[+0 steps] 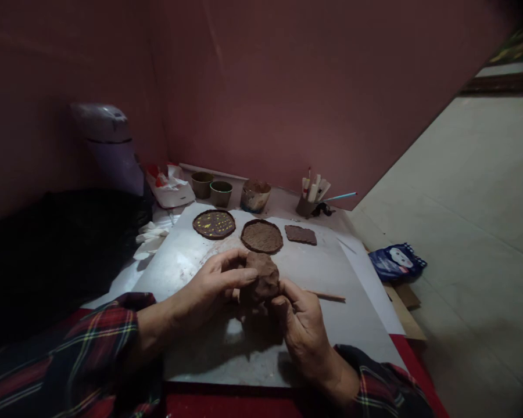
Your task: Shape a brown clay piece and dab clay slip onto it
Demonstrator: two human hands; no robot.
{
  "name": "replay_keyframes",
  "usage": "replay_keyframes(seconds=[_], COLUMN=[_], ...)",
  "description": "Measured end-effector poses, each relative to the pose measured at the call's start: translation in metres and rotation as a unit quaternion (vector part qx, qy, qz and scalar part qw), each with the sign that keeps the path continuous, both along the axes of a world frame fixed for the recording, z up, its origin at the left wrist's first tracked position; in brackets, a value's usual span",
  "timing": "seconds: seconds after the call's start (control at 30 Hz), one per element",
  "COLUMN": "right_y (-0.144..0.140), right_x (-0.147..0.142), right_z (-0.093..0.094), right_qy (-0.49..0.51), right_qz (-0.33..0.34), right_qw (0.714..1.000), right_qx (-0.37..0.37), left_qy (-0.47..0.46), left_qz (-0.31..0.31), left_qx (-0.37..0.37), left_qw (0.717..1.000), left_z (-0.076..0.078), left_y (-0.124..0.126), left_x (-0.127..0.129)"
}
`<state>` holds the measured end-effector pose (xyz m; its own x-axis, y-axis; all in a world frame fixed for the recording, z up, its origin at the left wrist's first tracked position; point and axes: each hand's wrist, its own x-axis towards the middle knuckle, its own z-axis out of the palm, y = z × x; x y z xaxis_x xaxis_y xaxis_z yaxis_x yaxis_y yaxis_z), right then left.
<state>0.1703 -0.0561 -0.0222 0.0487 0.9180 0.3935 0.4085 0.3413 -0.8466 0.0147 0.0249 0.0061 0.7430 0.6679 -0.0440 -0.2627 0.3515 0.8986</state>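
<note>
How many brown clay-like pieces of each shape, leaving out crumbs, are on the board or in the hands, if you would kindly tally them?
Round discs: 2 (yellow-marked disc, plain disc)
Rectangular slab: 1
Irregular lump, held by the left hand and right hand: 1
Total: 4

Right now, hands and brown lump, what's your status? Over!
Left hand: gripping brown lump. Right hand: pinching its right edge. Lump: uneven, held over grey board. Nearby: stick lies beyond right hand.
</note>
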Motion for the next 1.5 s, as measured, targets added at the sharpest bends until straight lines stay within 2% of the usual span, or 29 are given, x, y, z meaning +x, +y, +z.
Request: replay_keyframes(seconds=[0.3,0.53,0.77,0.93,1.17,1.37,1.5], right_y=[-0.003,-0.006,-0.006,-0.002,0.000,-0.003,-0.003], right_x=[-0.003,-0.004,-0.004,-0.001,-0.004,-0.004,-0.003], right_z=[0.004,0.012,0.010,0.005,0.008,0.009,0.010], right_qy=[0.003,0.006,-0.021,0.002,0.039,0.022,0.008], right_qz=[0.021,0.022,0.014,0.014,0.059,0.054,0.056], right_qw=[0.999,0.999,1.000,1.000,0.997,0.998,0.998], right_qx=[-0.033,-0.033,-0.010,-0.001,-0.014,-0.012,0.021], left_qy=[0.067,0.073,0.051,0.040,0.017,0.050,0.039], left_qz=[0.033,0.025,0.011,0.043,0.035,0.045,0.037], left_qx=[0.080,0.068,0.073,0.057,0.102,0.118,0.117], left_qw=[0.994,0.995,0.996,0.997,0.994,0.991,0.992], left_z=[-0.001,0.001,-0.001,-0.003,-0.003,-0.004,-0.004], left_y=[0.002,0.001,0.002,0.001,0.002,0.003,0.004], left_x=[-0.004,-0.003,-0.005,-0.004,-0.004,-0.005,-0.004])
